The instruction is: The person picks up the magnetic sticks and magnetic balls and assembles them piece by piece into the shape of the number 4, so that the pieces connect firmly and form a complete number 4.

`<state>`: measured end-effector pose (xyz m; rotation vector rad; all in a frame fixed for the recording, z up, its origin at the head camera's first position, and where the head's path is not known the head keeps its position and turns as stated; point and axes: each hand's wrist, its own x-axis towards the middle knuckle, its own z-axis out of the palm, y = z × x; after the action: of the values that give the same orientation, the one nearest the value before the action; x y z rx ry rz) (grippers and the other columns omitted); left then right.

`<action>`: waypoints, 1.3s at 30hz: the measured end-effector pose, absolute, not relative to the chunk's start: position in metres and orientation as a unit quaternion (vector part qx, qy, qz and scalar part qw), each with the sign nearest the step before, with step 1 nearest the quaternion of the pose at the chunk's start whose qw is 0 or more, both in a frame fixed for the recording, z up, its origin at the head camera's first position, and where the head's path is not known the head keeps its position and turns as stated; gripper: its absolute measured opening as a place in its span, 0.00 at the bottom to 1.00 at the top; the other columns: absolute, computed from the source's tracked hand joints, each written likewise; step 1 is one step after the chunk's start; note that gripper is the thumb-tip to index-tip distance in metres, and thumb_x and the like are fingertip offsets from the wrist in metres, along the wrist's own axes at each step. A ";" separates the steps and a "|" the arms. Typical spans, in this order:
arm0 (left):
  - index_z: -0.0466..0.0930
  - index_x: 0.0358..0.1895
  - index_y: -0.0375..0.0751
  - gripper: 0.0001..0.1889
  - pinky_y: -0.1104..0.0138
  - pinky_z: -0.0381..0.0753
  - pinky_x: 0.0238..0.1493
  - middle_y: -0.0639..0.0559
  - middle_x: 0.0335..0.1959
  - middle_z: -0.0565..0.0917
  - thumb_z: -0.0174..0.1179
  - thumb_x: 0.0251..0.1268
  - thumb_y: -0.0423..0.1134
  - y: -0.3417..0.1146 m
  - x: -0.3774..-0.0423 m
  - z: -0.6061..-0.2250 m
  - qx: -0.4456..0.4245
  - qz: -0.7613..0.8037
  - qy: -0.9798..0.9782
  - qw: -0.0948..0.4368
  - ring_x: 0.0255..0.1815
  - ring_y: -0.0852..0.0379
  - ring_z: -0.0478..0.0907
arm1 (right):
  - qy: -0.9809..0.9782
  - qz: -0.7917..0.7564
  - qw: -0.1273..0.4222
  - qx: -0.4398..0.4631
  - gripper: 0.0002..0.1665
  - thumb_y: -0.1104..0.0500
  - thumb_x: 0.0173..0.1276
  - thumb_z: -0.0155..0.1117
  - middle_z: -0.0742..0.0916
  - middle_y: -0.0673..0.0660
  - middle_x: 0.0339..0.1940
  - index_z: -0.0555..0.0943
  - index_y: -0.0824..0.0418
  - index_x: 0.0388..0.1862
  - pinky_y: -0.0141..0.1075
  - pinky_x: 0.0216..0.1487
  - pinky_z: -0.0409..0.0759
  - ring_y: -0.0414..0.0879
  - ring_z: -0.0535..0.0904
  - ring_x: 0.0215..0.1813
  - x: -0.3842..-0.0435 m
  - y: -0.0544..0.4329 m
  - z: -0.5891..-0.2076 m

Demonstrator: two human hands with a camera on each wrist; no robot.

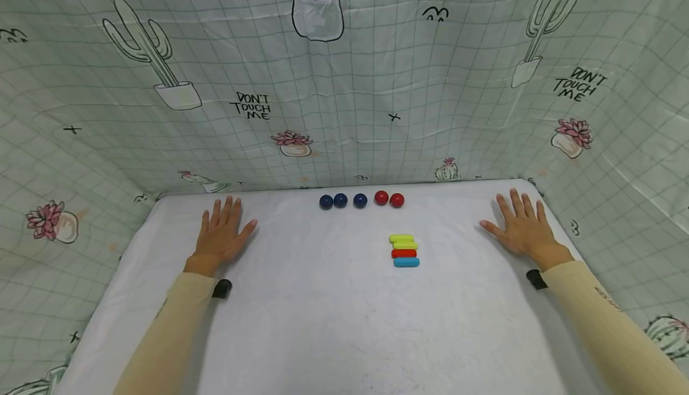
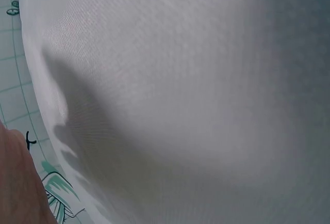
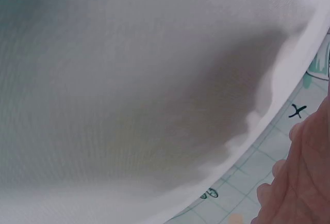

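Note:
My left hand (image 1: 220,234) is at the left side of the white table, palm down with fingers straight and spread, holding nothing. On the far right my right hand (image 1: 521,228) lies the same way, thumb pointing inward. Between them, near the back edge, sit several balls in a row: dark blue balls (image 1: 341,200) and, to their right, two red balls (image 1: 381,197). Closer in, a stack of short sticks lies side by side: two yellow-green sticks (image 1: 404,245), a red stick (image 1: 404,253) and a blue stick (image 1: 406,262). Each wrist view shows only part of its hand and a shadow.
A white cloth (image 1: 301,323) covers the table. Behind and beside it hangs a pale green gridded curtain (image 1: 366,72) printed with cacti and lettering. Dark wrist devices (image 1: 222,289) sit below both wrists, at the cuffs of beige sleeves (image 1: 169,335).

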<state>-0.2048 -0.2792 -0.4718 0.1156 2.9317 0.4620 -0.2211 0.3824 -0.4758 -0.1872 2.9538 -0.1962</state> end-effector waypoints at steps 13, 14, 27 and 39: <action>0.36 0.86 0.33 0.47 0.41 0.21 0.82 0.32 0.87 0.36 0.34 0.85 0.67 -0.269 -0.207 -0.471 0.044 0.159 0.983 0.081 0.87 0.32 0.26 | 0.991 -0.059 0.076 -0.088 0.60 0.25 0.81 0.40 0.43 0.80 0.84 0.45 0.72 0.86 0.70 0.79 0.27 0.79 0.38 0.83 -0.222 0.366 -0.477; 0.36 0.86 0.33 0.46 0.41 0.22 0.82 0.32 0.87 0.36 0.35 0.85 0.66 -0.267 -0.207 -0.470 0.044 0.159 0.983 0.081 0.87 0.32 0.27 | 0.991 -0.061 0.074 -0.091 0.60 0.25 0.81 0.41 0.44 0.79 0.84 0.46 0.72 0.86 0.70 0.79 0.27 0.79 0.38 0.83 -0.222 0.365 -0.477; 0.38 0.86 0.33 0.44 0.41 0.24 0.83 0.35 0.88 0.36 0.39 0.86 0.62 -0.241 -0.212 -0.472 0.067 0.151 0.984 0.072 0.87 0.34 0.28 | 0.986 -0.072 0.053 -0.143 0.55 0.30 0.82 0.48 0.46 0.74 0.87 0.47 0.67 0.87 0.67 0.81 0.27 0.75 0.39 0.85 -0.219 0.325 -0.478; 0.43 0.86 0.34 0.43 0.42 0.28 0.84 0.36 0.88 0.40 0.44 0.85 0.59 -0.205 -0.213 -0.470 0.106 0.153 0.981 0.052 0.88 0.35 0.32 | 0.981 -0.042 0.031 -0.188 0.50 0.37 0.80 0.56 0.53 0.73 0.87 0.54 0.66 0.86 0.66 0.83 0.36 0.72 0.47 0.85 -0.211 0.279 -0.473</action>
<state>-0.2128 -0.2047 -0.4696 0.3236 2.9836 0.4664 -0.2111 0.2788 -0.4730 -0.5803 3.0226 -0.1282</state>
